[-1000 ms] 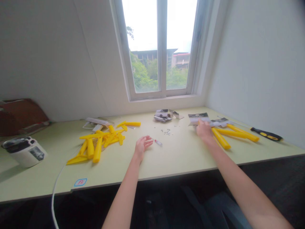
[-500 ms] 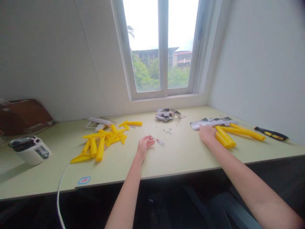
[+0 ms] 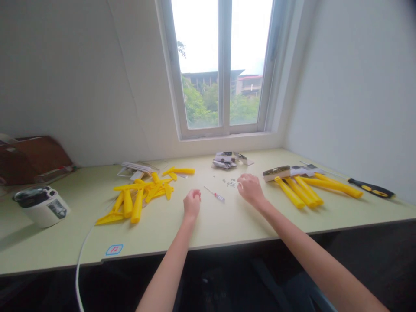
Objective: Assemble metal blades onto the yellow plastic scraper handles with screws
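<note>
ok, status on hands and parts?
Right hand beside small metal pieces, grip unclear. Left hand curled, near small screwdriver. Screwdriver lies between both hands. Yellow handles right of right hand.

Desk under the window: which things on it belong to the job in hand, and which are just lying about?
Probably the job:
- small metal pieces, beside the right grip
- small screwdriver, near the left grip
- loose yellow parts
- yellow-handled pieces at right

Seemingly just lying about:
- white container
- brown bag or box
- power strip

Unsure: larger screwdriver.
</note>
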A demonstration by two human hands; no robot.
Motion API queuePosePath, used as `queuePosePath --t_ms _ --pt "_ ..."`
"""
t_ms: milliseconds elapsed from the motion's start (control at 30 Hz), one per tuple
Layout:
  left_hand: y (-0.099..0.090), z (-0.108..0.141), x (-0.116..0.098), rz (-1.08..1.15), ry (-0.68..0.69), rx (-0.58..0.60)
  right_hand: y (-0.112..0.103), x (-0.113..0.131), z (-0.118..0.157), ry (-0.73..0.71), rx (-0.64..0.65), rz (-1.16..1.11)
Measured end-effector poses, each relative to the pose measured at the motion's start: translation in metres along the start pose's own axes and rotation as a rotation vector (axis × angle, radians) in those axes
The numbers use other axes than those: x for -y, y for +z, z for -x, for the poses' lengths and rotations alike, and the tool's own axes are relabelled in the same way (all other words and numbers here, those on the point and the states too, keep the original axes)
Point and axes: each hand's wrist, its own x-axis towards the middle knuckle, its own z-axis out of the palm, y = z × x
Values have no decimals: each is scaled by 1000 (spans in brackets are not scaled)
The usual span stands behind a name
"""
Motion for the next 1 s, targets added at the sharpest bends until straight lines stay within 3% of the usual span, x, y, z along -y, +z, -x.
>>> queuePosePath --t_ms 100,233,367,667,833,1000 --pt "-16 -6 0 -70 39 -55 -3 20 0 -85 92 -101" --pt "-32 -13 -1 -2 33 -97 -2 45 -7 -156 169 -189" --pt "-33 -9 -4 -38 35 -29 9 79 -29 -189 260 -250" --pt "-30 15 2 -196 226 146 46 164 -106 -174 348 -272" --pt "-24 34 7 -102 233 109 74 188 -129 -171 348 -304" --pt "-22 37 8 -157 224 159 87 194 -134 -147 193 -218"
